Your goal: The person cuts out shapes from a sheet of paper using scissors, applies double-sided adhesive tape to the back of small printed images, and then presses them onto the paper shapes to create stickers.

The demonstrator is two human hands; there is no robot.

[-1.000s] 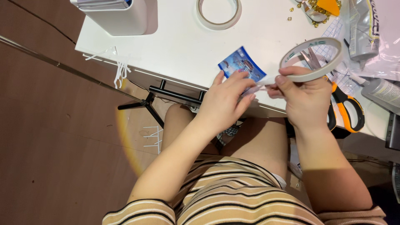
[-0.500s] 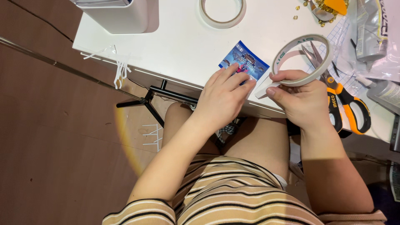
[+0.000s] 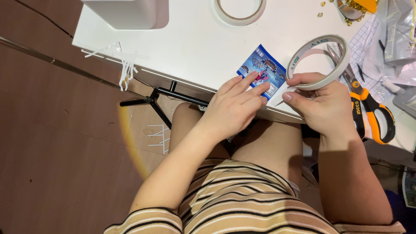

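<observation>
My right hand (image 3: pixel 323 102) grips a white roll of tape (image 3: pixel 320 60) by its lower rim, with a short strip of tape pulled out between thumb and forefinger toward the left. My left hand (image 3: pixel 234 106) lies flat with its fingers spread on the lower edge of a small blue printed packet (image 3: pixel 260 69). The packet lies on the white table (image 3: pixel 195 47) near its front edge. The pulled strip reaches the packet's right corner under my left fingertips.
Orange-and-black scissors (image 3: pixel 368 112) lie right of my right hand. A second tape roll (image 3: pixel 239 9) sits at the table's far edge, a white box (image 3: pixel 125 11) at the far left. Clear bags (image 3: pixel 396 39) and small gold beads (image 3: pixel 351 8) crowd the right. My knees are under the table.
My left hand has slid forward onto the packet and flattened. My right hand has drawn the tape roll and strip a little away from it, to the right.
</observation>
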